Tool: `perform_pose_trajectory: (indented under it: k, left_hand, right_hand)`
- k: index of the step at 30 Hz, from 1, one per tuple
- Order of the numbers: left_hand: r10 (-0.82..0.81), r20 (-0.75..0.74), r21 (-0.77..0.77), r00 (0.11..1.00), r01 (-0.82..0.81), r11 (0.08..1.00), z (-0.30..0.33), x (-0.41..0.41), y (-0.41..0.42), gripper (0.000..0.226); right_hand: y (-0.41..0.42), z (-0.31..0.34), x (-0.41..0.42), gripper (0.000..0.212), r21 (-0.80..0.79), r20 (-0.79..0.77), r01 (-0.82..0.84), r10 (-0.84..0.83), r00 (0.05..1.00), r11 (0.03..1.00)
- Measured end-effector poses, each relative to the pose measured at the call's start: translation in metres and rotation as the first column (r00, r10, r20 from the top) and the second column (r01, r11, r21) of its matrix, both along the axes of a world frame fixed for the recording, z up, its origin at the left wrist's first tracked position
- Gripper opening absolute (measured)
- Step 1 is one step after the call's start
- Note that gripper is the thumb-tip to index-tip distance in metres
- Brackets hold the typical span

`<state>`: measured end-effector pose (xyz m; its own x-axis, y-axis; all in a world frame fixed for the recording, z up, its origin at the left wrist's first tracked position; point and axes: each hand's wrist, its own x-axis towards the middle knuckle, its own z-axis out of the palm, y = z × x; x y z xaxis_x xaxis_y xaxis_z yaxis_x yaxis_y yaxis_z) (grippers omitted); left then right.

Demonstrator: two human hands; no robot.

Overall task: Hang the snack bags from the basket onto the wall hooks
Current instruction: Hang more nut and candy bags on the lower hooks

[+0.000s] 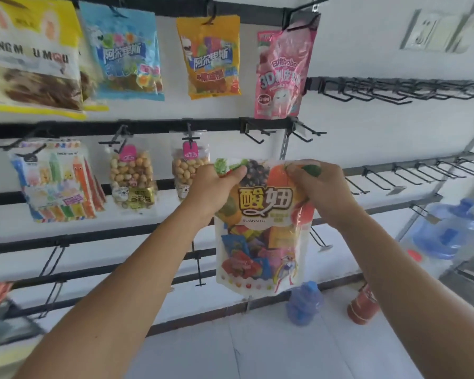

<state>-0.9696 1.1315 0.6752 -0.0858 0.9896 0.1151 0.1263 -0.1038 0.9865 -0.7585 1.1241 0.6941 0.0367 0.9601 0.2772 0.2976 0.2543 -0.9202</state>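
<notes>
Fingers (231, 172) of the left hand (216, 184) curl over the top left corner of the fruit candy bag (260, 228), thumb on its front, while the right hand (318, 187) pinches the top right corner the same way, so the pouch hangs straight down between the two hands, upright and facing the person. It is held out in front of the wall, just below the empty hook (253, 134) on the middle rail and not on it. To its left on that rail hang two peanut bags (133, 179), the nearer one partly hidden behind the left hand, and further left a striped multicolour pack (58, 181). On the top rail hang a yellow bag (32, 58), a blue bag (125, 54), an orange bag (211, 57) and a pink bag (281, 75). Bare hooks (400, 91) fill the right-hand wall.
</notes>
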Motion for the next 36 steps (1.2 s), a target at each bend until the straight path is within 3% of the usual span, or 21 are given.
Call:
perform_pose_trajectory:
  k: [5, 10, 16, 23, 36]
  left_hand:
    - [0.198, 0.004, -0.015, 0.98, -0.198, 0.98, 0.005, 0.03, 0.034, 0.036]
    - [0.308, -0.014, -0.057, 0.951, -0.308, 0.95, 0.001, 0.037, 0.056, 0.036]
    - [0.261, -0.015, -0.052, 0.965, -0.262, 0.964, -0.008, 0.035, 0.074, 0.051]
    - [0.242, -0.008, -0.01, 0.97, -0.242, 0.97, -0.005, 0.037, 0.092, 0.022]
    - [0.294, -0.001, -0.011, 0.956, -0.294, 0.956, -0.013, 0.03, 0.108, 0.025]
  right_hand:
    - [0.073, -0.001, 0.023, 0.015, -0.052, -0.03, -0.156, 0.155, 0.988, 0.986]
    - [0.116, -0.011, 0.027, 0.013, -0.07, -0.038, -0.236, 0.234, 0.971, 0.969]
    - [0.137, -0.015, 0.025, 0.01, -0.038, -0.083, -0.268, 0.265, 0.961, 0.963]
    - [0.149, -0.012, 0.025, 0.017, -0.03, -0.124, -0.23, 0.225, 0.966, 0.973]
    - [0.164, -0.02, 0.012, 0.01, 0.0, -0.105, -0.215, 0.214, 0.971, 0.977]
